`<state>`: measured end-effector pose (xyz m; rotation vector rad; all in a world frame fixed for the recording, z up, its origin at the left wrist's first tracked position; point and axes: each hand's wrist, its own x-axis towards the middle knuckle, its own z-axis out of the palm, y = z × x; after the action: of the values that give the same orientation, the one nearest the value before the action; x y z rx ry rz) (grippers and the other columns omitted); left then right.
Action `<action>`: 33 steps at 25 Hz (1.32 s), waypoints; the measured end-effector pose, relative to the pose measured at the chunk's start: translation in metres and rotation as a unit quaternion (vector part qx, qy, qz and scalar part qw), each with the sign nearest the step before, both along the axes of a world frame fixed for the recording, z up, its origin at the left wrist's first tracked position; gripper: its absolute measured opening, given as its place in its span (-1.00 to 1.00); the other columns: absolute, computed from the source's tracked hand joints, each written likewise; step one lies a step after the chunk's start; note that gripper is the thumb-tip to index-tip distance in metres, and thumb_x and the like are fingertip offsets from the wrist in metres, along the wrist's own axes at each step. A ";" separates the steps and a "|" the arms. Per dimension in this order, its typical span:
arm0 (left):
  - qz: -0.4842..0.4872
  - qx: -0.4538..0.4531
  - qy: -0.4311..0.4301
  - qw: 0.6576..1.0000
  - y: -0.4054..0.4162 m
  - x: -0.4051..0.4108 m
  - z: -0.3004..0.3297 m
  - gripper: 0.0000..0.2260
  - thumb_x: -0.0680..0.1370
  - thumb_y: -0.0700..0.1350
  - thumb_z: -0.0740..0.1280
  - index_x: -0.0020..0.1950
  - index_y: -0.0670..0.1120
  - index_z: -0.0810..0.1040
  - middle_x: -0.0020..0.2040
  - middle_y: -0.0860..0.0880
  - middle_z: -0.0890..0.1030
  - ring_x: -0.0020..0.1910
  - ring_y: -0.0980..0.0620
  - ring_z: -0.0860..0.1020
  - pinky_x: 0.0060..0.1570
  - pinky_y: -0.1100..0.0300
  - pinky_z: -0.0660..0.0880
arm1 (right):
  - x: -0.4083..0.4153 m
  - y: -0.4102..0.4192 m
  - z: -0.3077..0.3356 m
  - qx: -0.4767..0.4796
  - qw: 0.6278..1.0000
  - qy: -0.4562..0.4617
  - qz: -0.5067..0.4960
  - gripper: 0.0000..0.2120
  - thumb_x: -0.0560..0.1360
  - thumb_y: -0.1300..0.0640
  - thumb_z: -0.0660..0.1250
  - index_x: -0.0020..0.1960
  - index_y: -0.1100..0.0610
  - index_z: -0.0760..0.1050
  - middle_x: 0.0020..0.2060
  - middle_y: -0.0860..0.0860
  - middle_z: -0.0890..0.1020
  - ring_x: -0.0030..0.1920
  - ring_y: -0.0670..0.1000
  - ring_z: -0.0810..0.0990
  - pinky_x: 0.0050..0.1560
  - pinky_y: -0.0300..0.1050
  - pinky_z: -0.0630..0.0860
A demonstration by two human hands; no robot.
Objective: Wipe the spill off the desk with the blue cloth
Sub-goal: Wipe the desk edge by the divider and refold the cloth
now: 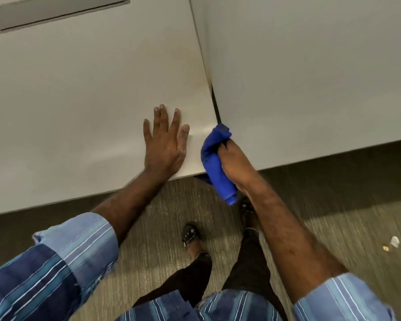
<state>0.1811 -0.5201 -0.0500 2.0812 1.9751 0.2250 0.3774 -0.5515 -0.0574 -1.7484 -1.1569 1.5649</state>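
My right hand grips the bunched blue cloth at the front corner of the white desk, right where this desk meets a second white desk. Part of the cloth hangs below the desk edge. My left hand lies flat on the desk, fingers spread, just left of the cloth. A faint yellowish stain shows on the surface beyond my left hand; no wet spill is plain to see.
A grey recessed cable flap sits at the desk's far left. A dark gap separates the two desks. Below are the grey carpet, my feet in sandals, and small scraps of litter at right.
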 end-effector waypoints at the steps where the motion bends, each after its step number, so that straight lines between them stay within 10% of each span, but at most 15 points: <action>1: -0.005 -0.001 -0.018 1.000 0.000 -0.001 0.000 -0.43 0.74 0.18 -0.12 0.73 0.01 0.02 0.75 -0.13 -0.08 0.73 -0.07 -0.16 0.67 -0.19 -0.22 | 0.000 -0.025 -0.001 -0.014 1.000 0.012 -0.022 -0.60 0.80 0.04 0.07 0.61 0.04 0.35 0.44 0.09 0.58 0.45 0.09 0.57 0.57 0.15 0.42; 9: -0.052 0.063 -0.090 0.993 -0.010 -0.058 0.003 -0.43 0.74 0.15 -0.03 0.71 -0.06 0.14 0.74 -0.10 -0.01 0.73 -0.04 -0.11 0.68 -0.12 -0.20 | -0.076 -0.066 -0.006 -0.062 0.889 0.206 -0.404 -0.62 0.77 0.01 0.21 0.56 0.05 0.41 0.43 0.10 0.61 0.39 0.16 0.61 0.48 0.24 0.51; 14: -0.033 0.124 0.002 0.992 -0.026 -0.144 -0.005 -0.43 0.74 0.10 0.01 0.67 -0.19 0.22 0.70 -0.22 0.13 0.71 -0.18 0.05 0.65 -0.31 -0.08 | -0.113 -0.044 0.003 0.033 0.850 0.074 -0.521 -0.79 0.78 0.10 0.20 0.37 0.15 0.39 0.25 0.09 0.60 0.08 -0.02 0.63 0.20 -0.36 0.46; 22: 0.013 0.091 -0.012 0.996 -0.027 -0.158 -0.013 -0.40 0.72 0.18 -0.04 0.70 -0.09 0.16 0.72 -0.15 0.10 0.73 -0.06 -0.01 0.68 -0.19 -0.15 | -0.200 -0.054 0.002 0.049 0.870 0.064 -0.487 -0.49 0.74 0.16 0.26 0.62 0.20 0.18 0.25 0.05 0.56 0.05 -0.15 0.62 0.07 -0.48 0.53; 28: 0.010 0.083 -0.031 0.996 -0.026 -0.162 -0.015 -0.40 0.72 0.19 -0.04 0.71 -0.06 0.11 0.73 -0.11 0.07 0.73 -0.02 -0.05 0.68 -0.16 -0.17 | -0.115 -0.040 -0.011 0.052 0.871 0.024 -0.488 -0.85 0.77 0.06 0.21 0.30 0.07 0.46 -0.07 -0.12 0.63 -0.21 -0.41 0.63 -0.21 -0.56 0.47; 33: -0.002 0.079 -0.029 0.996 -0.026 -0.163 -0.016 -0.40 0.72 0.19 -0.03 0.71 -0.07 0.12 0.73 -0.11 0.07 0.73 -0.02 -0.06 0.68 -0.16 -0.18 | -0.006 -0.004 -0.004 0.038 0.864 0.037 -0.500 -0.63 0.80 0.04 0.14 0.59 0.02 0.31 0.27 -0.02 0.63 0.03 -0.16 0.64 0.09 -0.16 0.56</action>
<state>0.0179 -0.5459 -0.0662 2.1459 1.9774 0.4493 0.3713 -0.5555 -0.0613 -1.7484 -0.1388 0.8913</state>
